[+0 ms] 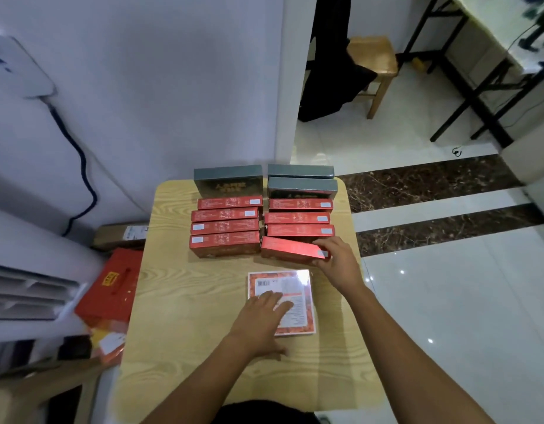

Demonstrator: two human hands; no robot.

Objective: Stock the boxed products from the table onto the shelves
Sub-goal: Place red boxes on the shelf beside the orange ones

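Note:
Two rows of red boxes (224, 226) stand on edge on the wooden table (178, 301), with grey boxes (227, 179) behind them. My right hand (338, 261) grips the right end of the nearest red box (289, 248) in the right row, which is tilted. One flat box (295, 289) lies label up in front of the rows. My left hand (261, 322) rests flat on that box with straight fingers. No shelves are in view.
A red gift bag (111, 286) and a cardboard carton (120, 235) lie on the floor left of the table. A white appliance (25, 286) stands at the far left. A wooden stool (374, 65) and a black-legged table (478, 87) stand at the back right on the glossy tiled floor.

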